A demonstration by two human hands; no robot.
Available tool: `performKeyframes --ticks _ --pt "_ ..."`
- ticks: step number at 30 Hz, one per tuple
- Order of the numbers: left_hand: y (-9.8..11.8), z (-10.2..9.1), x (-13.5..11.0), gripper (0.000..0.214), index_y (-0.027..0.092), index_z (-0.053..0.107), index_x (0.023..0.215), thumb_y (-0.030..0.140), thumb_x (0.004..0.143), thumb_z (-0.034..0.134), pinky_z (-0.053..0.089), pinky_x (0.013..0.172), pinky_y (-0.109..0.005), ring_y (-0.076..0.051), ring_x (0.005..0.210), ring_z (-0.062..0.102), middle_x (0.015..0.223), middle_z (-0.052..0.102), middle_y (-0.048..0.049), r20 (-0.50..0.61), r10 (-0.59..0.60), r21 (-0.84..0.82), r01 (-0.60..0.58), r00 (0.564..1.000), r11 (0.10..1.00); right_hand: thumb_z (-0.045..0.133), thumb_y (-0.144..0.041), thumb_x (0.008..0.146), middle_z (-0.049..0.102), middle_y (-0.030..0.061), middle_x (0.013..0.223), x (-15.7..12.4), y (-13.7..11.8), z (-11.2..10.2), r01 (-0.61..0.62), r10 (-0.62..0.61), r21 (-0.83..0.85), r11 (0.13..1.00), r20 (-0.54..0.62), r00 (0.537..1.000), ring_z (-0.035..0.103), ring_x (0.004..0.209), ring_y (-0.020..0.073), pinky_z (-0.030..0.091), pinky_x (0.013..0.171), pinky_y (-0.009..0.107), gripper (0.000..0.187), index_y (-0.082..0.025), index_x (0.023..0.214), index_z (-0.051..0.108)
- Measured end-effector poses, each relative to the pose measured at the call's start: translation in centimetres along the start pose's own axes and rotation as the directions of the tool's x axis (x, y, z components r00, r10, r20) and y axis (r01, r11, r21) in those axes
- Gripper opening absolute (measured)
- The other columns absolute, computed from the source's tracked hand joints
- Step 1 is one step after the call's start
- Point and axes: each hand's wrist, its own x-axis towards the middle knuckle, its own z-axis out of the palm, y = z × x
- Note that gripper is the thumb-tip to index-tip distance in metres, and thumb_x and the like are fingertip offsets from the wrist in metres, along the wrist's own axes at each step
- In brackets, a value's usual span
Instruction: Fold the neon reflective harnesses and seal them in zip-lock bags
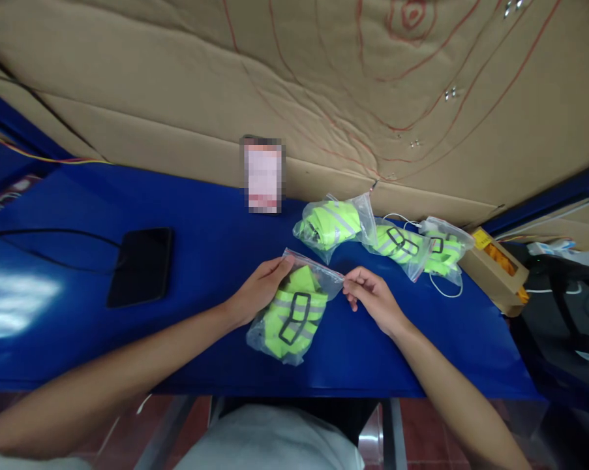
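Observation:
A clear zip bag lies near the front of the blue table, with a folded neon-yellow reflective vest inside it. Grey strips and a black buckle-like outline show on the vest. My left hand grips the bag at the left end of its zip edge, thumb on top. At the opposite end of that edge, my right hand pinches the corner between thumb and fingers. The edge is stretched between both hands. Whether the seal is fully closed I cannot tell.
Behind lie several similar bagged vests. A cardboard box stands right of them, beside a white cable. A phone leans against the cardboard wall. A black device with a cable rests at left on the blue table.

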Motion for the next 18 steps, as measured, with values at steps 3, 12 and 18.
performKeyframes --ticks 3,12,18 --pt "0.0 0.0 0.0 0.053 0.018 0.074 0.102 0.066 0.081 0.065 0.056 0.076 -0.027 -0.022 0.085 0.071 0.089 0.078 -0.0050 -0.010 -0.029 -0.021 0.028 1.000 0.999 0.071 -0.045 0.085 0.059 -0.0024 0.071 0.0 -0.2 0.0 0.025 -0.024 0.002 1.000 -0.034 0.999 0.053 0.057 0.0101 0.045 0.047 0.022 0.026 -0.021 0.090 0.063" --pt "1.8 -1.4 0.7 0.048 0.020 0.074 0.095 0.063 0.075 0.074 0.058 0.067 -0.029 -0.023 0.076 0.072 0.088 0.078 -0.0067 0.059 -0.229 -0.029 0.231 0.972 0.973 0.066 -0.043 0.091 0.068 0.0016 0.074 -1.3 -0.5 0.3 0.218 -0.215 -0.297 0.930 0.043 0.976 0.063 0.063 0.0143 0.050 0.058 0.027 0.022 -0.022 0.090 0.069" --pt "1.9 -2.5 1.3 0.052 0.018 0.076 0.091 0.067 0.079 0.066 0.055 0.068 -0.024 -0.020 0.077 0.069 0.088 0.077 -0.0055 0.136 -0.085 0.171 0.061 0.987 0.983 0.052 -0.036 0.100 0.072 0.0063 0.089 -1.0 -0.6 -0.6 0.433 -0.390 -0.743 0.510 0.249 0.887 0.068 0.080 0.0206 0.049 0.075 0.034 0.019 -0.024 0.097 0.066"
